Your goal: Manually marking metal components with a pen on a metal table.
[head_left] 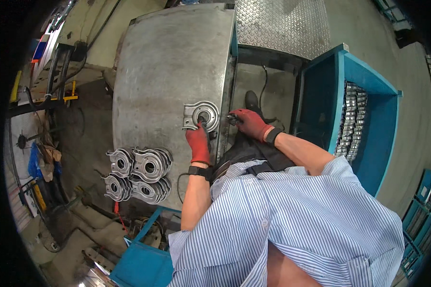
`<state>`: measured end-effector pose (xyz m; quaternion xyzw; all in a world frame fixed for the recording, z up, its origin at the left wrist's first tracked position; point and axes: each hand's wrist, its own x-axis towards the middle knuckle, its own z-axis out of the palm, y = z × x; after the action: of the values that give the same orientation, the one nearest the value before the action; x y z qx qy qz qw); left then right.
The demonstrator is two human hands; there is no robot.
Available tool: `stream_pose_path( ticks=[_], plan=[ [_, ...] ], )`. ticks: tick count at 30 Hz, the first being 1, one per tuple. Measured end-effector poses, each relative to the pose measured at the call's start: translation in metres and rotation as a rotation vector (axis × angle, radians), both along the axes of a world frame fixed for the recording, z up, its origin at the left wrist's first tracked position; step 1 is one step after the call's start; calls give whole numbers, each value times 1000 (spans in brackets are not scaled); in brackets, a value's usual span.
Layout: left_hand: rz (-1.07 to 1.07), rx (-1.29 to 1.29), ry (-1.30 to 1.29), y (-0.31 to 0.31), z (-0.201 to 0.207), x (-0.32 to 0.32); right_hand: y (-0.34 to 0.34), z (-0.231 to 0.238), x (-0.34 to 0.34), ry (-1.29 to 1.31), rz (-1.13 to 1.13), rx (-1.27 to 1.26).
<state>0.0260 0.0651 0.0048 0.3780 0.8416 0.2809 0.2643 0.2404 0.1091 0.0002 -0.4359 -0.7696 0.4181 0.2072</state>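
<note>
A stamped metal bracket [188, 111] with a round ring end lies flat on the steel table [172, 57], close to its right edge. My left hand [199, 142], in a red glove with dark fingertips, grips the bracket at its centre hole. Just right of the table edge, my right hand [252, 124], gloved the same way, is closed around a small dark piece whose kind I cannot make out. Several stacks of similar brackets [151, 165] sit at the table's near left corner.
A blue bin [368, 71] on the right holds rows of metal parts [352, 119]. Diamond-plate flooring [282, 24] lies at the far side. A blue metal box [143, 265] stands near left, with a black frame [52, 79] and cables beyond the table's left side.
</note>
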Motion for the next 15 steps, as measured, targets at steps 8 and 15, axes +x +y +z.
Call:
stream_pose_path(
  ticks=[8, 15],
  plan=[
    [-7, 30, 88, 1, 4, 8, 3, -6, -9, -169, 62, 32],
    [-49, 143, 76, 1, 4, 8, 6, -4, -9, -142, 88, 57]
  ],
)
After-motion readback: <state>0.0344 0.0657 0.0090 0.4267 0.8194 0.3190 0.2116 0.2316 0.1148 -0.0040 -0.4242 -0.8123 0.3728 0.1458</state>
